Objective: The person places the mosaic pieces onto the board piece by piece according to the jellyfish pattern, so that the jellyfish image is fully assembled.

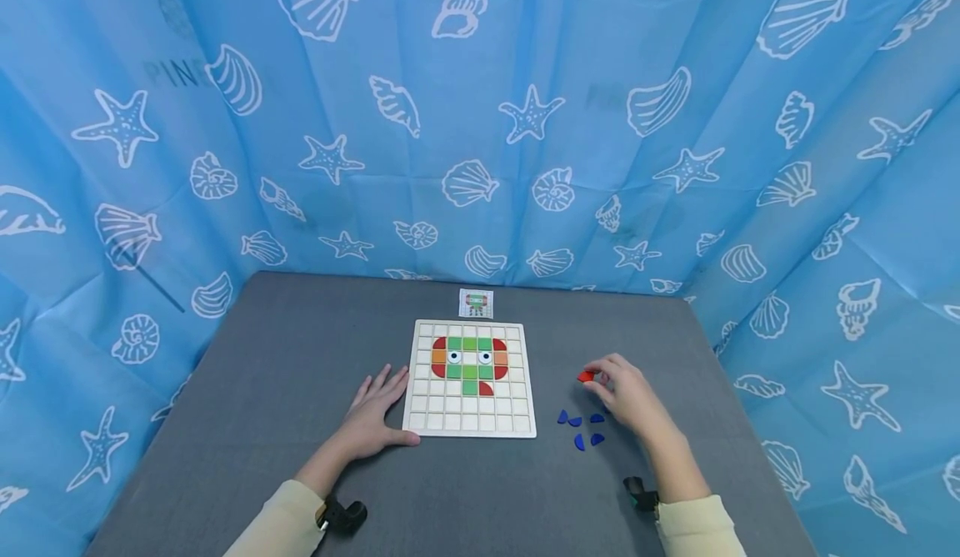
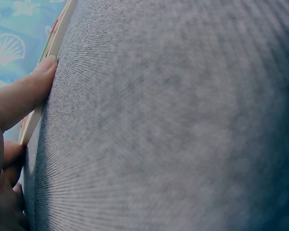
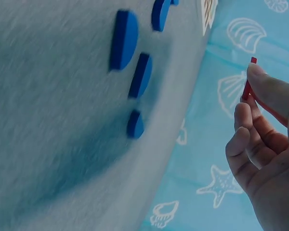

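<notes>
My left hand (image 1: pixel 371 422) lies at the lower left of a white gridded board (image 1: pixel 472 425). Its fingers are spread along the left side, and the thumb touches the near corner. In the left wrist view the thumb (image 2: pixel 26 94) presses the board's edge. Green, red and orange tiles with two eye tiles form a face-like pattern on the grid; a green square and a red quarter-round tile (image 1: pixel 486 389) sit below it. Right of the board, my right hand (image 1: pixel 626 392) pinches a small red tile (image 1: pixel 585 377) between thumb and fingers, held above the table in the right wrist view.
Several blue half-round tiles (image 1: pixel 597 439) lie on the grey table (image 1: pixel 330 315) below the right hand. Behind the board is a small card (image 1: pixel 476 303) with a printed pattern. A blue curtain (image 1: pixel 480 123) with white shells hangs around the table.
</notes>
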The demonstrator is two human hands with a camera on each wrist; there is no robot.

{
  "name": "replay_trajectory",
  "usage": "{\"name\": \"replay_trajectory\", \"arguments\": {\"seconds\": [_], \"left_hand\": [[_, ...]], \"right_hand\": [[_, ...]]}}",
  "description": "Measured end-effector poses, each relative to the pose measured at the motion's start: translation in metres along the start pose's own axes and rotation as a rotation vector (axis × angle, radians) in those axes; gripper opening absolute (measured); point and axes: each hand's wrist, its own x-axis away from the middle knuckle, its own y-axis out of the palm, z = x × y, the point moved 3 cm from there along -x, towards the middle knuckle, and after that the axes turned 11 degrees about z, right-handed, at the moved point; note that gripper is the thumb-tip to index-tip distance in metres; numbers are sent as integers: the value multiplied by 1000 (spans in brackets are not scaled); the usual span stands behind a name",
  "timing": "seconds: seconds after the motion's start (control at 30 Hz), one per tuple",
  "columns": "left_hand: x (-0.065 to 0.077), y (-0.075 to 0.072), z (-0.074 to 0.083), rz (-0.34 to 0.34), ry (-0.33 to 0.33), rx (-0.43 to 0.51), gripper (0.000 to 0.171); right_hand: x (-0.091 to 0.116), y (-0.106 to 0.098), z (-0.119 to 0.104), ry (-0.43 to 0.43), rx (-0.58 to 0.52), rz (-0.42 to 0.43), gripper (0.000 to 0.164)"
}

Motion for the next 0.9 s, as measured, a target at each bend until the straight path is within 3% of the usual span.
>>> {"name": "replay_trajectory", "arguments": {"seconds": [0.53, 0.9], "left_hand": [[1, 0, 1, 1, -2, -10, 120], [0, 0, -1, 2, 2, -8, 119]], "right_hand": [[-20, 26, -47, -37, -42, -63, 23], [-27, 43, -80, -107, -73, -71, 22]]}}
